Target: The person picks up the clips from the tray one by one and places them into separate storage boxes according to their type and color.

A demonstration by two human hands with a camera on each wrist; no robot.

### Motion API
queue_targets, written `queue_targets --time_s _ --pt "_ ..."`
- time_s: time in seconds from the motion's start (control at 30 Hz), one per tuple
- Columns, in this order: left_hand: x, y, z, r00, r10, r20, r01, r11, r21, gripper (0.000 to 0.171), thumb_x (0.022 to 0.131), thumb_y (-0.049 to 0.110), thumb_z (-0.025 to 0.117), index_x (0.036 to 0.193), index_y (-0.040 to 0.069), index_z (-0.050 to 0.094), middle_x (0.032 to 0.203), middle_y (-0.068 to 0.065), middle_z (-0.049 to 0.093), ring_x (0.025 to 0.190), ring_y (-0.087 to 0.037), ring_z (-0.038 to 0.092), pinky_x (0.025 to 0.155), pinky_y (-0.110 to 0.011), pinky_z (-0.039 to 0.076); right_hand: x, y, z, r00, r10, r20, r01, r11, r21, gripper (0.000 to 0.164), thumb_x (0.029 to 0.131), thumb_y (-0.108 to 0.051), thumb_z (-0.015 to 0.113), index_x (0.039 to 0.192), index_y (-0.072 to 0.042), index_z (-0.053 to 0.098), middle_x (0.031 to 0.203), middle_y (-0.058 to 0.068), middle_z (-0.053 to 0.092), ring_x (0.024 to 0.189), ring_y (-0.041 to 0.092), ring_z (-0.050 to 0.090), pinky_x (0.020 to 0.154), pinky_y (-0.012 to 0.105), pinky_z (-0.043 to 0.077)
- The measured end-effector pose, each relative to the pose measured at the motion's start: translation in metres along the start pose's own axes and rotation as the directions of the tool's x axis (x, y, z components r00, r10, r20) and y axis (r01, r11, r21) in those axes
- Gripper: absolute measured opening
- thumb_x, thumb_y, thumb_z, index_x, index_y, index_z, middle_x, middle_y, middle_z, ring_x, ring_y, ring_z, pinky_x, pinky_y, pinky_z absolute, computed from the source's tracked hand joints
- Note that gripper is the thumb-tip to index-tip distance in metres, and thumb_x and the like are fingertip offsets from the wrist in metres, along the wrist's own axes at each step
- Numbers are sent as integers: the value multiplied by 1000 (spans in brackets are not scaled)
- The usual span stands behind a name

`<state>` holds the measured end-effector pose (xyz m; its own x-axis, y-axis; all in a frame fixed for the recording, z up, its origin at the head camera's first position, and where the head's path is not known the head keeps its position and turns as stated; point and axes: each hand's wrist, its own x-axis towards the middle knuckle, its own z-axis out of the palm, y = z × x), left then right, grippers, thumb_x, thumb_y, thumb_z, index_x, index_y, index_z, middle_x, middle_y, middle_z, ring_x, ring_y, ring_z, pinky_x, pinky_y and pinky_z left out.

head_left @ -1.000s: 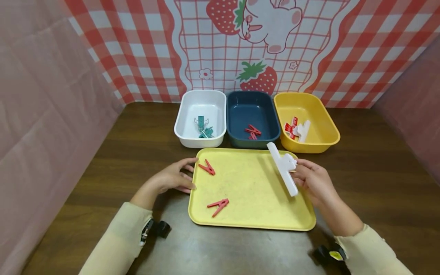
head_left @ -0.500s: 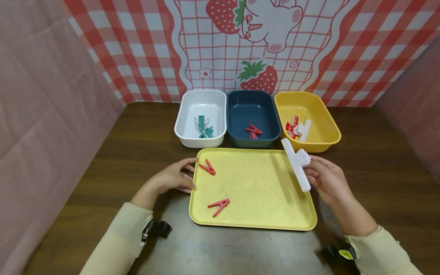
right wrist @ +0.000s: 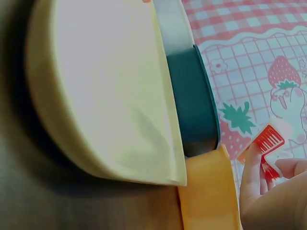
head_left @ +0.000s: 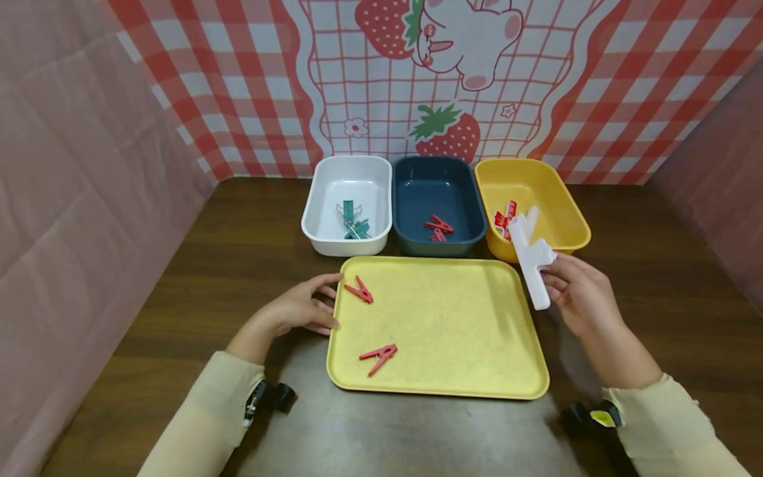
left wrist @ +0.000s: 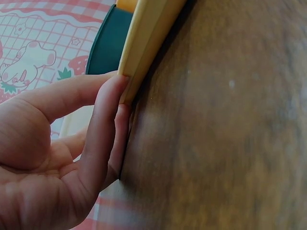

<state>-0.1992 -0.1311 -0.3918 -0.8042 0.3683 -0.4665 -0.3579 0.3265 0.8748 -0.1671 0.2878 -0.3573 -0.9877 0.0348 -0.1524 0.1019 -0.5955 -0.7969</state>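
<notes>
My right hand (head_left: 581, 298) holds a large white bulldog clip (head_left: 530, 265) by its handle, raised near the tray's right edge and the front of the yellow bin (head_left: 551, 255). Red printed marking shows on the clip (right wrist: 269, 140) in the right wrist view. The left hand (head_left: 298, 308) touches the left rim of the yellow tray (head_left: 441, 318) with its fingertips and thumb, without curling round it. On that tray lie two red clothespins, one red clothespin (head_left: 359, 291) at the back left and another red clothespin (head_left: 380, 358) nearer the front.
Three bins stand behind the tray. Teal clips (head_left: 356, 228) lie in the white bin (head_left: 316, 228). The dark blue bin (head_left: 438, 182) contains red clothespins (head_left: 439, 227). Inside the yellow bin are a red-printed clip (head_left: 505, 218) and a white clip, partly covered by the raised one.
My right hand has carried the white bulldog clip right and away from me, from above the tray to the front of the yellow bin. The left hand stays put.
</notes>
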Motion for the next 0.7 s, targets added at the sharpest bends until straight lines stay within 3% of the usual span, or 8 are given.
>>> queue_targets --time_s 0.4,0.7 --pt "0 0 0 1000 -1 -1 1 1000 -3 86 74 -15 69 144 14 30 125 -18 36 92 -25 57 69 -38 59 16 -10 5 988 -25 -152 25 1000 -2 6 87 0 62 83 -2 67 72 9 63 58 17 60 57 27 58" --pt "1 0 0 1000 -4 -1 4 1000 -7 86 73 -16 69 144 13 30 125 -18 36 92 -25 57 69 -38 59 32 -20 3 960 -29 -280 30 1000 1 5 83 2 66 84 -3 65 73 8 64 57 18 61 57 28 58"
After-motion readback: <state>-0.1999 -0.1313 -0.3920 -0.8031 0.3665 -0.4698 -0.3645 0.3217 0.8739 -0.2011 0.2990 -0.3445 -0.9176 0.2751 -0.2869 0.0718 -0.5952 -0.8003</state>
